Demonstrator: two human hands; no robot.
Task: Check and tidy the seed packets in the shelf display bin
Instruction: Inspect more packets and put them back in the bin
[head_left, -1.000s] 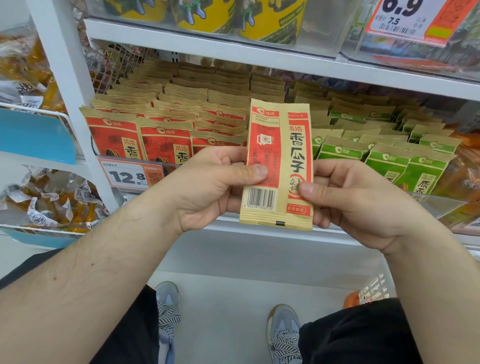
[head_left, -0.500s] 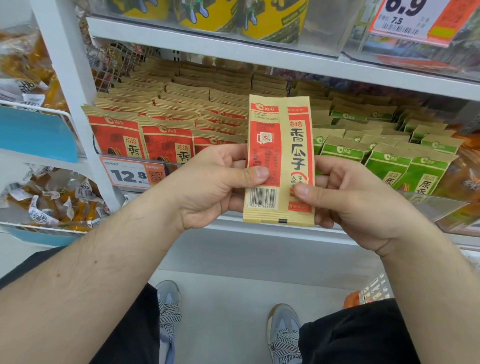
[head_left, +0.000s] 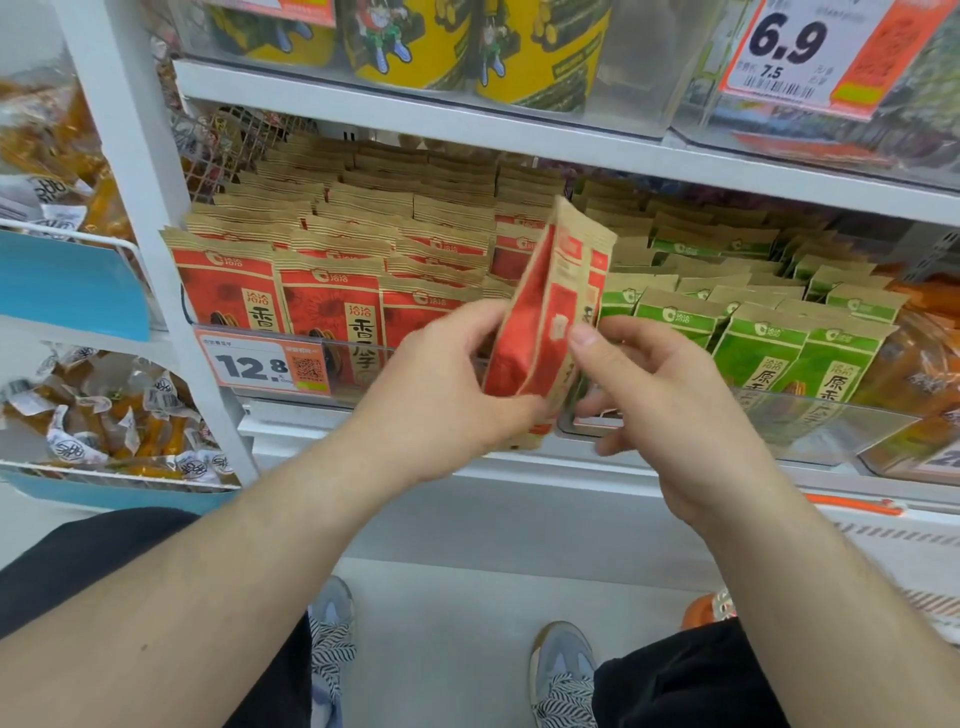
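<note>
Packet in hand: a red seed packet (head_left: 540, 332) is being held upright in front of the shelf display bin (head_left: 831, 415), turned edge-on to the camera, above the gap between the red rows and the green rows.
Left hand: the left hand (head_left: 441, 395) is gripping the packet's lower left edge, fingers curled round behind it.
Right hand: the right hand (head_left: 670, 410) is steadying the right edge, thumb pressing on the face; the other fingers are blurred, so whether they are closing behind the packet I cannot tell for sure.
Stock: red packets (head_left: 291, 301) are standing in rows at the left of the bin, green packets (head_left: 769, 353) at the right.
Price tag: a 12.8 label (head_left: 265, 364) is clipped to the front rail.
Handling, judged: paper-faced pouch, probably light and loosely filled, flexing easily; contents likely shifting when tipped.
Where to hold, judged: by the side edges or the flat top seal, not the soft belly.
Risk, judged: creasing the pouch, or knocking neighbours askew when sliding it back in.
</note>
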